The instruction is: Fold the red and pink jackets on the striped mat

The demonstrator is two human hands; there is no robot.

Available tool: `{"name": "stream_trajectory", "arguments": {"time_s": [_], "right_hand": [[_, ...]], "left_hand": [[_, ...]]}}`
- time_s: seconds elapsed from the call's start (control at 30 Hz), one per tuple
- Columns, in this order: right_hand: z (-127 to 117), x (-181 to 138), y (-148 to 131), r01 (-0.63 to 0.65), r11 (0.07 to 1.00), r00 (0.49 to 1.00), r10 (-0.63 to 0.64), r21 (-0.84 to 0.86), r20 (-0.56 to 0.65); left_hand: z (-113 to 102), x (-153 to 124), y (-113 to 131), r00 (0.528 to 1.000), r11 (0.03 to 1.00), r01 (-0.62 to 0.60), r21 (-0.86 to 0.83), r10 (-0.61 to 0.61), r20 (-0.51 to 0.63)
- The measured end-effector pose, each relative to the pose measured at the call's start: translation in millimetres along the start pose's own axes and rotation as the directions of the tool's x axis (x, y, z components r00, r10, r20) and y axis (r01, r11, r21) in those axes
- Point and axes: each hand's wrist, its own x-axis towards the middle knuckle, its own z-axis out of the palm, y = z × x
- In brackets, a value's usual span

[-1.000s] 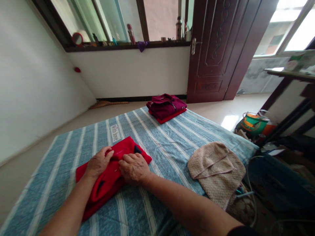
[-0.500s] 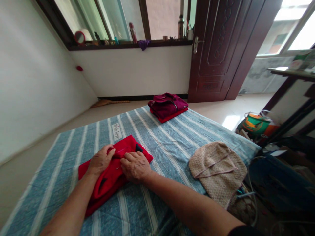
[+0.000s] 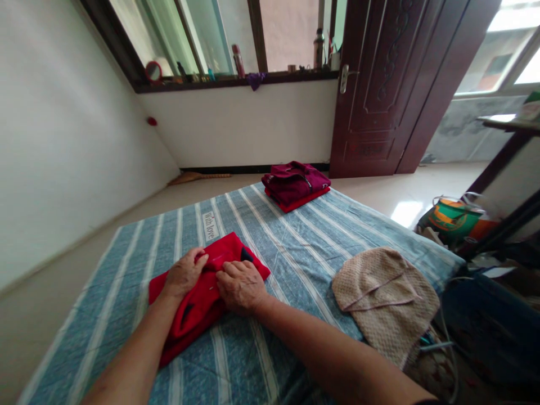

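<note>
A folded red garment (image 3: 199, 299) with dark patches lies at an angle on the blue-and-white striped cloth (image 3: 295, 281). My left hand (image 3: 185, 273) rests on its upper left part, thumb and fingers closed on the fabric. Beside it, my right hand (image 3: 241, 286) presses on the right part with curled fingers gripping the cloth. Some of the fingertips are hidden in the red folds.
A folded maroon garment (image 3: 295, 183) sits on a red one (image 3: 310, 199) at the far edge. To the right lies a beige textured cloth cap (image 3: 386, 298). Beyond stand a dark red door (image 3: 375, 112) and a window sill (image 3: 202, 83) with bottles.
The camera has turned slightly left, so everything sits further right in the picture. Both hands stay in nearly the same place on the red garment.
</note>
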Motion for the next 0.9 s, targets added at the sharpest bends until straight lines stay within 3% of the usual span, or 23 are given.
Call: {"name": "stream_trajectory", "arguments": {"time_s": [0.27,0.9], "right_hand": [[0,-5,-6,-0.002,0.998,1.0,0.004,0.067,-0.03],[5,-20,-9,-0.049,0.982,0.997,0.058,0.184,-0.045]], "left_hand": [[-8,-14,10,0.997,0.994,0.039,-0.103,-0.032,0.066],[-2,-31,15,0.996,0.994,0.058,-0.093,-0.052,0.066]]}}
